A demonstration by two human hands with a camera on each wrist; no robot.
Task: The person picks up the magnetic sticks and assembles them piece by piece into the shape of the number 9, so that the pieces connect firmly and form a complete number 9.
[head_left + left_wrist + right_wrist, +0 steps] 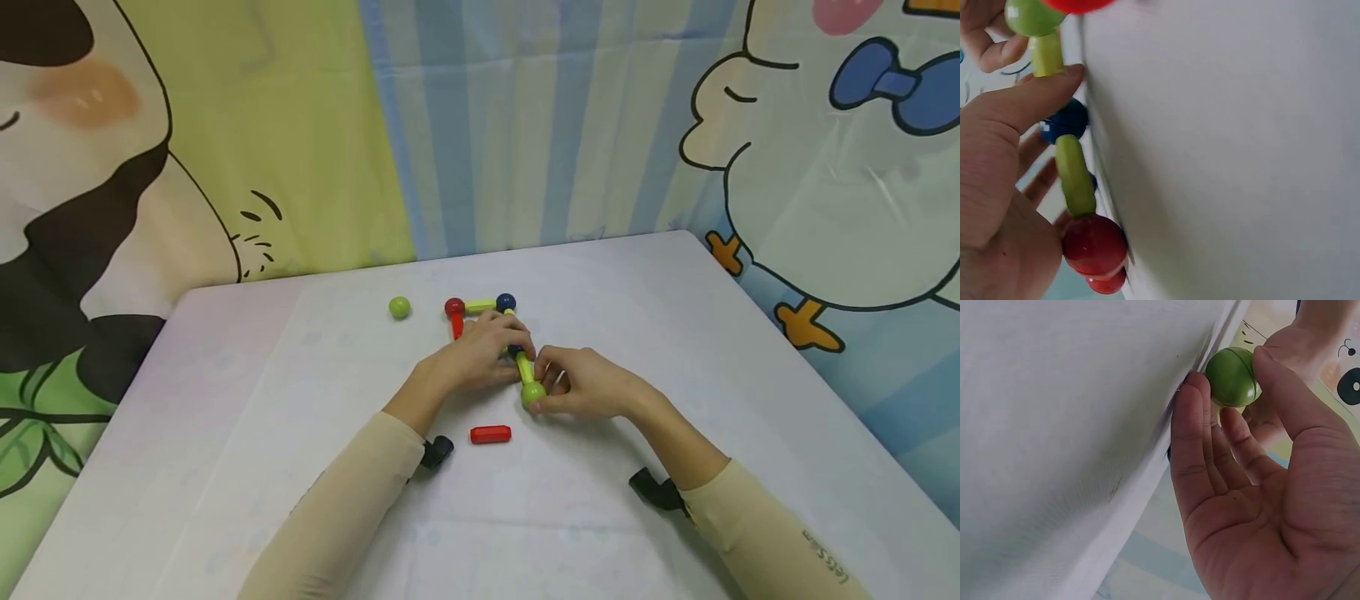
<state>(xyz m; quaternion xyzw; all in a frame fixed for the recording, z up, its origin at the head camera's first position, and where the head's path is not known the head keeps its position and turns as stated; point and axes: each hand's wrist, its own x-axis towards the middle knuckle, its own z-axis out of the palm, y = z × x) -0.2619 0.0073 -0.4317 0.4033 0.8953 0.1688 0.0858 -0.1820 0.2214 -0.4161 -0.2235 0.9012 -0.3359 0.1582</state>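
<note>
My right hand (588,383) pinches a green ball (532,392) between thumb and fingers; the right wrist view shows the same green ball (1234,377) up close. A yellow-green rod (524,368) joins it to a dark blue ball (1066,122). With thumb and fingers, my left hand (483,354) grips that rod beside the blue ball. Another yellow-green rod (1075,175) runs from the blue ball to a red ball (1095,245). Farther back, a red ball (454,307), a red rod (457,325) and a second blue ball (506,302) belong to the frame, partly hidden by my left hand.
A loose red rod (491,434) lies on the white tabletop (570,533) nearer to me. One loose green ball (400,307) sits at the back left. Printed cloth (495,125) hangs behind the table's far edge.
</note>
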